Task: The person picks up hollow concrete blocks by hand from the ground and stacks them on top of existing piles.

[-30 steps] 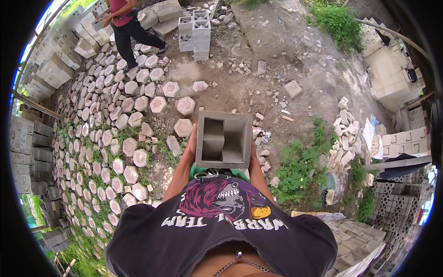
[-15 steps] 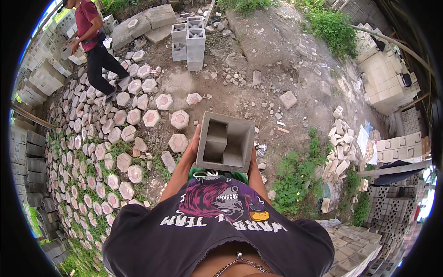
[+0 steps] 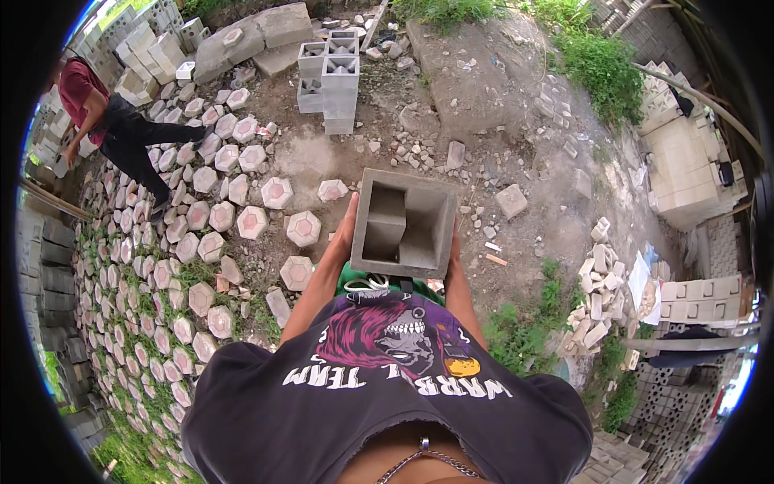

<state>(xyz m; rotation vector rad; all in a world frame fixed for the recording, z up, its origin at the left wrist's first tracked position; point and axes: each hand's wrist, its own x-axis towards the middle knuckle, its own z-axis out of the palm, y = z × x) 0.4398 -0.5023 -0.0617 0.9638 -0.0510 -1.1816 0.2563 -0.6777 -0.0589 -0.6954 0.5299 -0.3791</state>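
Note:
A grey, square-edged hollow concrete block (image 3: 442, 184) is held up in front of my waist, its hollow side facing up. Inside, a raised divider splits the hollow into compartments. Pressed against the block's left side is my left hand (image 3: 348, 226), its fingers reaching up along the wall. My right hand (image 3: 455, 242) clasps the opposite side, mostly hidden behind the block. Ahead stands a stack of similar concrete blocks (image 3: 340, 101), the right column taller than the left.
Hexagonal pavers (image 3: 252, 223) with reddish centres spread over the ground at left, where a person (image 3: 121, 121) in a maroon shirt walks. Broken stone (image 3: 595, 278) is heaped at right beside green weeds (image 3: 516, 331). Blocks (image 3: 685, 173) are piled at far right.
The block in my hands has risen slightly in view and shifted right. The other person has stepped farther left and leans lower. The block stack appears slightly lower in view.

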